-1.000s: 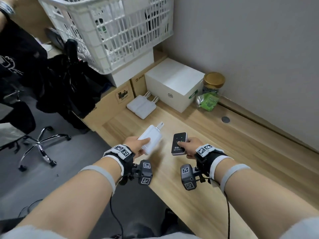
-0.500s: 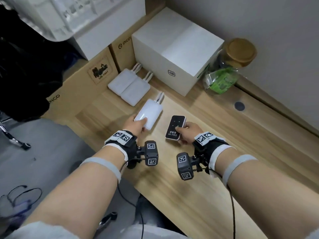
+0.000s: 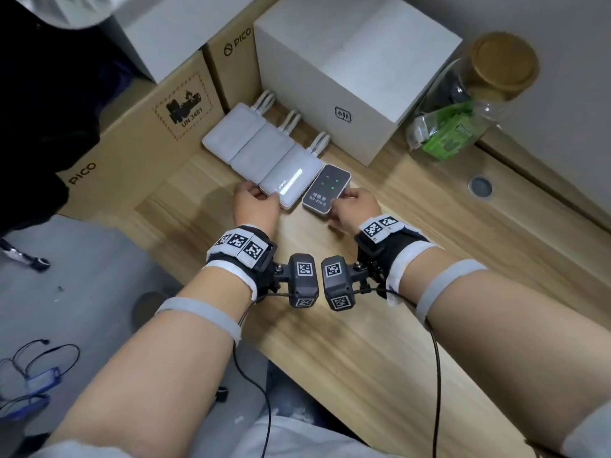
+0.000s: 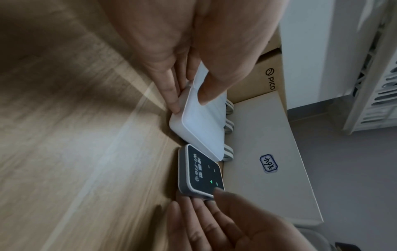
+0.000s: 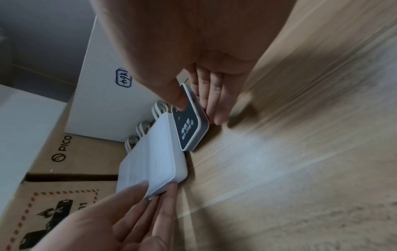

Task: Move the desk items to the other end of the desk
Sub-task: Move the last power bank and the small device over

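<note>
My left hand [image 3: 256, 206] pinches the near end of a white power bank [image 3: 291, 180], thumb on top and fingers against its side, as the left wrist view [image 4: 199, 129] shows. That power bank lies on the wooden bench [image 3: 380, 342] as the right-most of a row of three; the other two power banks [image 3: 246, 142] touch it on its left, all with short white cable loops [image 3: 319, 142] pointing far toward the boxes. My right hand [image 3: 355, 208] grasps the dark Wi-Fi device [image 3: 327, 190] by its near right corner, thumb on the face and fingers along the edge. The device sits just beside the right power bank, green lights lit. Far behind stand a white box [image 3: 347, 61] and brown PICO cartons [image 3: 139, 127]; a glass jar [image 3: 469, 104] with a wooden lid is at the far right.
</note>
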